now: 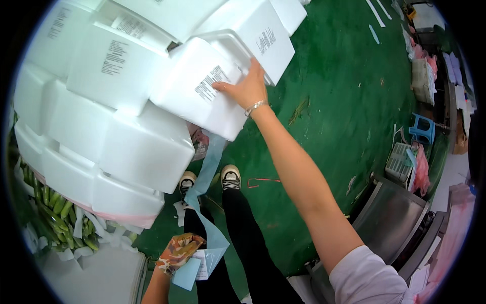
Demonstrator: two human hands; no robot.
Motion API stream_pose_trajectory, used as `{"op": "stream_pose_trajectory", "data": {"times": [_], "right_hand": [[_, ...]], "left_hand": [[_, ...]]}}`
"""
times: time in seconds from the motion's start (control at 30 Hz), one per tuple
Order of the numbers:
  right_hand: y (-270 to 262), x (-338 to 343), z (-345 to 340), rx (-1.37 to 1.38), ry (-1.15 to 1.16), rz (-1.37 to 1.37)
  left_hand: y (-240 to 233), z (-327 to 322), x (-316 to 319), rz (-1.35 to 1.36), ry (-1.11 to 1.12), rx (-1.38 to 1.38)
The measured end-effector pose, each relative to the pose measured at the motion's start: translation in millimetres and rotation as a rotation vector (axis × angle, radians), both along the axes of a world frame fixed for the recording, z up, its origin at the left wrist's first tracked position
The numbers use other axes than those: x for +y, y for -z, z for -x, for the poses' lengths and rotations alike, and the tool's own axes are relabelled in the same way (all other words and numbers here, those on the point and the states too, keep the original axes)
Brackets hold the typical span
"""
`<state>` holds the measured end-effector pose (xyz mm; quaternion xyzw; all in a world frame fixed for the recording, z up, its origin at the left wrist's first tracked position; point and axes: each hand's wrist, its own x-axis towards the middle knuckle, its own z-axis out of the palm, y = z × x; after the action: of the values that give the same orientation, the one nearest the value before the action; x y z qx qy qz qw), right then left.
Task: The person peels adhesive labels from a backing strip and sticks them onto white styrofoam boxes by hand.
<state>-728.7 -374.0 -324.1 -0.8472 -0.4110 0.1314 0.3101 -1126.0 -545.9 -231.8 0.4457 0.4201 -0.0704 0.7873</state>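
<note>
My left hand (180, 251), in a camouflage-patterned glove, holds a long, twisted strip of light blue label backing (208, 173). A white label (202, 265) with print sits on the strip beside the glove. The strip's far end reaches up to the lower side of a white foam box (178, 93). My bare right hand (246, 87), with a bracelet at the wrist, lies against that box. Its thumb touches the printed patch (211, 84), and the other fingers are spread near the box's right edge, their tips partly hidden.
Stacked white foam boxes (146, 152) fill the upper left. Green vegetables (57, 212) lie below them. A metal-sided machine (389, 218), a plastic crate (398, 161) and a blue stool (422, 128) stand right. A red strap (262, 179) and scraps lie on the green floor (326, 125).
</note>
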Motion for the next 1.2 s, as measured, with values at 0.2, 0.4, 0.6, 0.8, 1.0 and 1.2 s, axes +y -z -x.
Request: {"op": "stream_pose_trajectory", "data": {"times": [0.2, 0.4, 0.6, 0.8, 1.0, 1.2], "right_hand": [[-14, -22, 30, 0.444, -0.352, -0.177], [-1, 44, -14, 1.671, 0.143, 0.02], [-14, 24, 90, 0.241, -0.223, -0.177], [-119, -50, 179, 0.52, -0.655, 0.034], [-284, -89, 252, 0.408, -0.683, -0.064], [-335, -130, 334, 0.785, -0.52, 0.248]], "left_hand": [[-23, 14, 8, 0.812, -0.858, 0.051], [-53, -3, 14, 0.398, -0.455, 0.123], [-93, 11, 36, 0.092, -0.62, 0.023], [-121, 29, 86, -0.564, -0.237, 0.363], [-165, 45, 127, -0.841, -0.465, 0.311], [-156, 67, 134, -0.965, -1.168, 0.07]]}}
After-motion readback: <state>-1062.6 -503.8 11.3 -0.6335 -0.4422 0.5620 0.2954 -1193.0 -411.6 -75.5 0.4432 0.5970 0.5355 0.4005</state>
